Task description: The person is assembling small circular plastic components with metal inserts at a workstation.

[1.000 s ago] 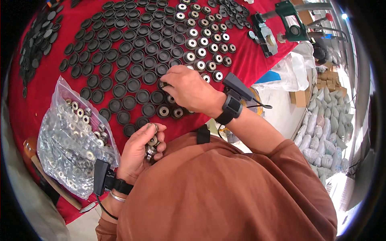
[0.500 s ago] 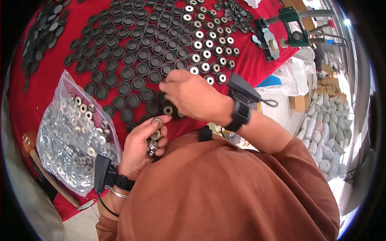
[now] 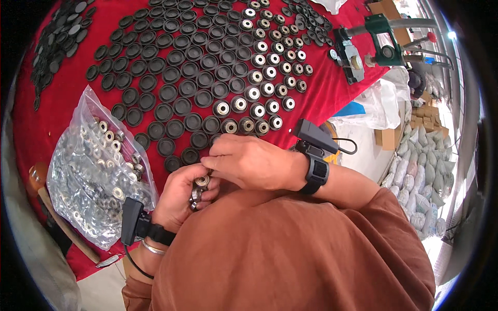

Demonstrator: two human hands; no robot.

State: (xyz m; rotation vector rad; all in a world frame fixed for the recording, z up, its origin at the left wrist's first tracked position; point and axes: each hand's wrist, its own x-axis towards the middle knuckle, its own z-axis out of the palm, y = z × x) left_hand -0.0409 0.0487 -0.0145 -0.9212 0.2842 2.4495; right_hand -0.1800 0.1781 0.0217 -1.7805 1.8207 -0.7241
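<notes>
My left hand point(image 3: 179, 194) is curled around several small metal ball bearings point(image 3: 202, 181), stacked along its fingers. Over its fingertips, my right hand point(image 3: 254, 161) pinches a bearing, mostly hidden between the two hands. Beyond them, many round black caps point(image 3: 181, 107) lie in rows on a red cloth point(image 3: 62, 111). Toward the right of these rows, caps with bearings set in them point(image 3: 252, 93) show shiny ring faces. Just ahead of my right hand stands a short row of such filled caps point(image 3: 247, 125).
Left of my left hand sits a clear plastic bag point(image 3: 85, 192) of loose bearings, with a wooden-handled hammer point(image 3: 67, 228) beside it. Flat black discs point(image 3: 62, 39) are heaped at the far left. A green hand press point(image 3: 384, 44) stands at the far right, near stacked sacks point(image 3: 423, 171).
My right hand has come back toward me from the rows of caps to my left hand's fingertips. More bearings now show in the caps where it was.
</notes>
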